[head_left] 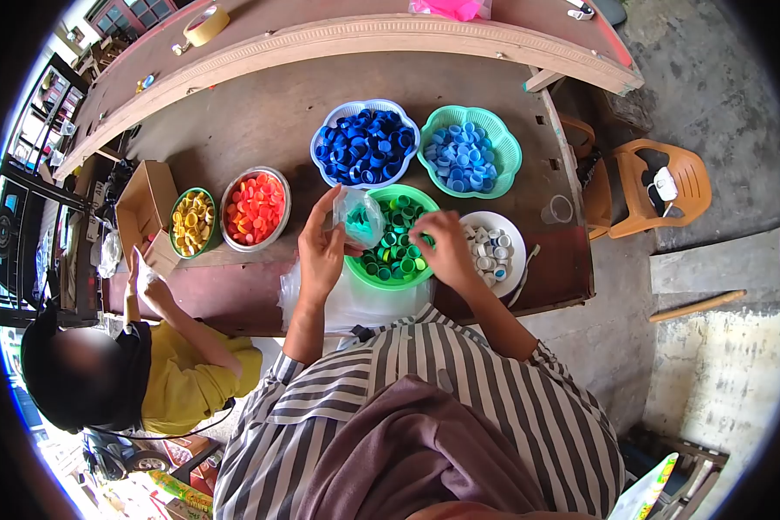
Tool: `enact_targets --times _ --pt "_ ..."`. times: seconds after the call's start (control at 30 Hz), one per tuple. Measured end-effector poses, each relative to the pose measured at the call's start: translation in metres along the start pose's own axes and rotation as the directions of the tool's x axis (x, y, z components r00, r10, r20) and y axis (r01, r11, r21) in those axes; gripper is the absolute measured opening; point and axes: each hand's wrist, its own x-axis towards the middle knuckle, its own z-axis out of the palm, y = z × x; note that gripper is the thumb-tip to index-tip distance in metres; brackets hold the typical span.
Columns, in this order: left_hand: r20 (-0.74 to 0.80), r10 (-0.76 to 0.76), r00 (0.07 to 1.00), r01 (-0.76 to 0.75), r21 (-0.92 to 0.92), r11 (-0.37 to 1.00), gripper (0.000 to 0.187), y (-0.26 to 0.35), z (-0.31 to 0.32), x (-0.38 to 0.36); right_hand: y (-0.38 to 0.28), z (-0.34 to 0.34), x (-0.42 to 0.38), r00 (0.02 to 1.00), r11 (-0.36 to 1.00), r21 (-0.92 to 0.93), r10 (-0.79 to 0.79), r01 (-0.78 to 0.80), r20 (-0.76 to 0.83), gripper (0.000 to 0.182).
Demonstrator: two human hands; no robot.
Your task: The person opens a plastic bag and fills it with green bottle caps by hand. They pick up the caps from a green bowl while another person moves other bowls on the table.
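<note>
My left hand [321,256] grips a small transparent plastic bag [360,206] with green bottle caps inside. The bag is held over the left side of a green basket [366,274] full of green bottle caps [396,256]. Above the basket's right side is my right hand [446,247], its fingers curled together; what they hold, if anything, is hidden. Just right of that hand stands a white bowl [518,260] of white caps. Behind the green basket are a pale blue basket [322,170] of dark blue caps and a mint basket [511,158] of light blue caps.
Leftward stand a metal bowl [225,223] of orange caps, a small basket [205,250] of yellow caps and a cardboard box [147,199]. Plastic bags [296,299] lie at the front edge. Another person [191,373] works at left. A raised shelf [347,36] spans the back.
</note>
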Motion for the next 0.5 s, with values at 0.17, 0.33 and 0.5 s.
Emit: enact_targets --times 0.17,0.33,0.5 --pt "-0.001 -0.010 1.000 0.010 -0.019 1.000 0.052 -0.002 -0.001 0.007 0.029 0.053 -0.053 0.925 0.994 -0.107 0.031 0.011 0.379 0.008" --pt "0.033 -0.049 0.998 0.051 -0.050 0.997 0.053 0.001 -0.001 0.011 0.035 0.074 -0.059 0.876 0.953 -0.268 0.006 0.141 0.483 0.009" --pt "0.035 -0.051 0.998 0.053 -0.047 0.997 0.051 0.001 0.000 0.015 0.035 0.079 -0.048 0.816 0.867 -0.436 0.064 0.239 0.574 0.005"
